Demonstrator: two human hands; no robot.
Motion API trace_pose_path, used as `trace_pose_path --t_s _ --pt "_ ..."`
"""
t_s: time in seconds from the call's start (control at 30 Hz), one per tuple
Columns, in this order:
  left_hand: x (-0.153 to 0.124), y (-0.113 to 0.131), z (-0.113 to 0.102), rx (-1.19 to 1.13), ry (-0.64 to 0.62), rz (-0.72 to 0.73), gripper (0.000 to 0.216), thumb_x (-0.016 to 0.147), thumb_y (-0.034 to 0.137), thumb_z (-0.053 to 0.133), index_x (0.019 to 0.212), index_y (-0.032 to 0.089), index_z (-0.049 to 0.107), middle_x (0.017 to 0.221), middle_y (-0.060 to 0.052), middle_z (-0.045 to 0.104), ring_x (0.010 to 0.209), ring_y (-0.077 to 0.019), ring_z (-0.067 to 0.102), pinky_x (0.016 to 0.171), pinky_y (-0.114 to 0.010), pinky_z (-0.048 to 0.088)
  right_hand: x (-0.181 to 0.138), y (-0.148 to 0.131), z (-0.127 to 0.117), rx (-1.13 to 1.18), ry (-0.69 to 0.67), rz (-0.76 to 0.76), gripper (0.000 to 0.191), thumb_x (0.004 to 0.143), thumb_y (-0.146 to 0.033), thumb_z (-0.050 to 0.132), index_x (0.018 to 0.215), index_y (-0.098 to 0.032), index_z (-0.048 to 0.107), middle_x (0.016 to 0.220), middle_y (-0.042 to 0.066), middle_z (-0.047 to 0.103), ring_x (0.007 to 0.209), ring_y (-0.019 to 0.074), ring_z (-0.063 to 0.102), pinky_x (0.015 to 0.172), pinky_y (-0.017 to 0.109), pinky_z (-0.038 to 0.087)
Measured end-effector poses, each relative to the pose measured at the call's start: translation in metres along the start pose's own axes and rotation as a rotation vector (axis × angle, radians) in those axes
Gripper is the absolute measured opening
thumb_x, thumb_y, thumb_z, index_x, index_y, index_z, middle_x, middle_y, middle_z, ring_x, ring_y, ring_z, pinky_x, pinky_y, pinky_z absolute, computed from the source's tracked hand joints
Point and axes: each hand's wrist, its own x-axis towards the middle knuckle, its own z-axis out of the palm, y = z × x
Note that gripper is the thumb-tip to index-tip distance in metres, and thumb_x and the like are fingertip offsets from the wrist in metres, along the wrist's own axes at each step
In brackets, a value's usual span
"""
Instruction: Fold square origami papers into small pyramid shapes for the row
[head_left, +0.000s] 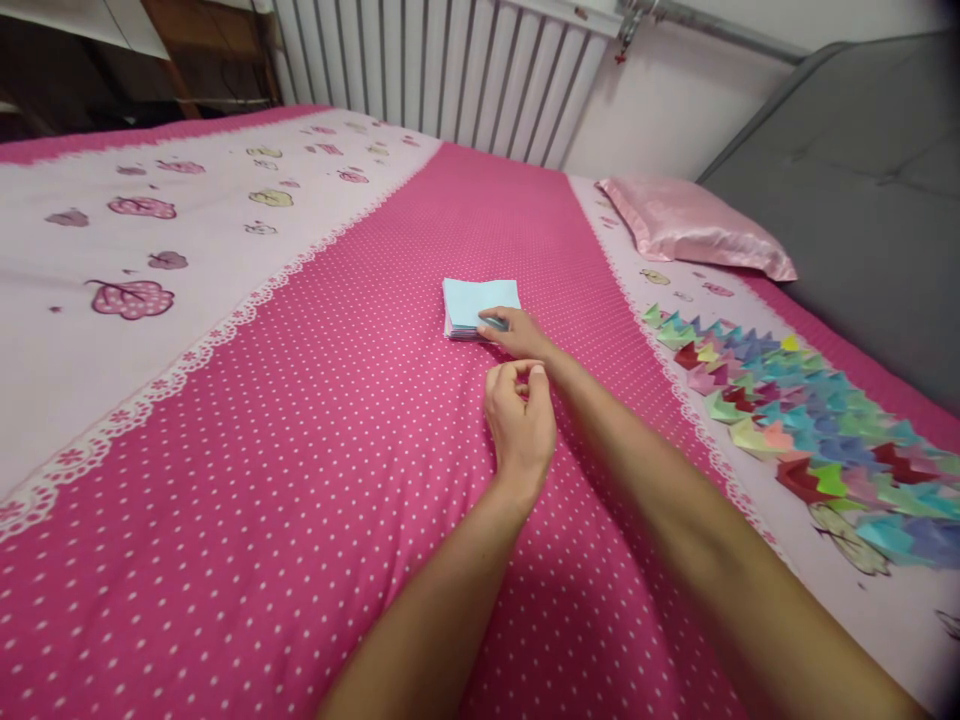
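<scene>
A neat stack of paper sheets [472, 300] with a light blue one on top lies on the pink dotted bedspread [360, 400]. My right hand [517, 335] reaches over the stack's near right corner. Its index finger and thumb touch the paper there, a gap showing between them. Closer to me, my left hand [520, 415] is held over the bedspread, apart from the stack. Its fingers are curled in and the thumb meets the index finger, with nothing visible between them.
On the right, several rows of folded paper pieces [814, 410] in many colours cover the white strip. Behind them lie a pink satin pillow [697, 225] and a grey headboard [862, 160]. A white radiator [450, 70] stands beyond the bed's far edge.
</scene>
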Motion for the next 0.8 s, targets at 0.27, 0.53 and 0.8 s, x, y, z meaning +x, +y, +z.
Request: trace_pose_path --t_s 0.27,0.53,0.8 --pt "0.000 0.001 -0.001 0.029 -0.009 -0.005 0.014 0.082 0.025 0.048 0.079 0.020 0.060 0.087 -0.006 0.056 0.075 -0.0157 0.052 0.072 -0.031 0.041 0.002 -0.001 -0.006 0.068 -0.026 0.055 0.028 0.079 -0.028 0.056 0.101 -0.014 0.065 0.101 0.006 0.068 0.092 0.0174 0.061 0.084 0.032 0.045" --pt "-0.001 0.001 -0.001 0.027 -0.016 -0.008 0.013 0.082 0.024 0.048 0.077 0.019 0.059 0.088 -0.007 0.055 0.077 -0.0154 0.052 0.074 -0.030 0.041 -0.004 -0.011 0.000 0.015 0.058 0.056 0.061 0.064 -0.051 0.067 0.112 -0.014 0.059 0.114 0.011 0.062 0.100 0.0228 0.058 0.088 0.036 0.044" --pt "-0.002 0.002 -0.001 0.074 -0.011 0.004 0.015 0.082 0.024 0.046 0.078 0.017 0.059 0.087 -0.005 0.054 0.075 -0.0128 0.051 0.072 -0.027 0.041 -0.004 -0.019 0.007 -0.093 0.107 0.114 0.063 0.063 -0.060 0.062 0.111 -0.018 0.060 0.113 0.011 0.062 0.102 0.0253 0.057 0.088 0.039 0.043"
